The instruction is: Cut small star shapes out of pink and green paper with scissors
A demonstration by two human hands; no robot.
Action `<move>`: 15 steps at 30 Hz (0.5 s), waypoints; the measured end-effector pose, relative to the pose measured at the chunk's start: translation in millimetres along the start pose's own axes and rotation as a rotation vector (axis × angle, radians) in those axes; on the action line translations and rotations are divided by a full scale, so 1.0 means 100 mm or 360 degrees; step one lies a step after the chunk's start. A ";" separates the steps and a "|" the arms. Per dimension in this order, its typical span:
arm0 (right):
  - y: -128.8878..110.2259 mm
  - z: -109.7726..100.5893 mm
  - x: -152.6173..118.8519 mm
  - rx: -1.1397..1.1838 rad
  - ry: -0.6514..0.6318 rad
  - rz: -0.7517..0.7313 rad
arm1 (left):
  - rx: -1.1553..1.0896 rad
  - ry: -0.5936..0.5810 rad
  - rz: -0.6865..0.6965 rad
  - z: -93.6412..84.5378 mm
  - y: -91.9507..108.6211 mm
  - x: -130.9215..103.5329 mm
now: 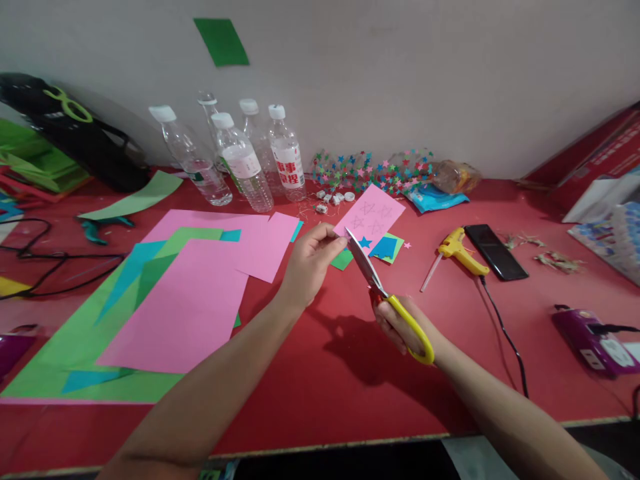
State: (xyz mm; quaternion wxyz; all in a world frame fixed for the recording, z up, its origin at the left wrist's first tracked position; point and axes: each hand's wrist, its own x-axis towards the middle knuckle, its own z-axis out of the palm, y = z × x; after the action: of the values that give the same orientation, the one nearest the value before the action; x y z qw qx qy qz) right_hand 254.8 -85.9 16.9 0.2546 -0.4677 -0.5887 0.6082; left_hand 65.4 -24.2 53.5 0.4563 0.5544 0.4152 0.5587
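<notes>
My left hand (313, 261) is closed in a pinch at the table's middle, on a small piece of pink paper (347, 235) mostly hidden by the fingertips. In my right hand (397, 325) are scissors (411, 328) with yellow and red handles, their blades pointing up and left to the left fingertips. The blades look nearly closed. Just behind them lies a pink sheet (384, 208) with several pencil-drawn stars. A blue paper star (364, 243), a blue scrap (385, 247) and a green scrap (343, 260) lie around it.
Coloured paper sheets (185, 300) cover the left. Several plastic bottles (243, 163) and a star-covered bottle (373, 170) stand or lie by the wall. To the right are a yellow glue gun (457, 251), a phone (495, 252) and a purple power block (595, 340) with cords.
</notes>
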 end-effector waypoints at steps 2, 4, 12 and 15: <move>0.00 0.00 0.00 0.0017 0.0000 -0.0016 | -0.0007 -0.0005 0.0000 0.00 -0.01 0.00; 0.00 -0.01 0.00 0.0010 -0.0004 -0.0054 | 0.0004 -0.0031 -0.0021 0.00 -0.01 -0.01; -0.01 0.02 0.04 -0.0054 0.0109 0.0152 | -0.0040 -0.0040 -0.0125 0.02 -0.02 -0.01; -0.01 0.03 0.03 -0.0025 0.0129 0.0190 | -0.0103 -0.0024 -0.0145 0.02 -0.05 -0.01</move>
State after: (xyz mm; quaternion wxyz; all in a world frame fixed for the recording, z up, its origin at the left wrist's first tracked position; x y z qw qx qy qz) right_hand 250.7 -84.2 17.0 0.2378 -0.5282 -0.5536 0.5983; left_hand 68.1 -23.6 48.5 0.5021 0.5240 0.4182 0.5463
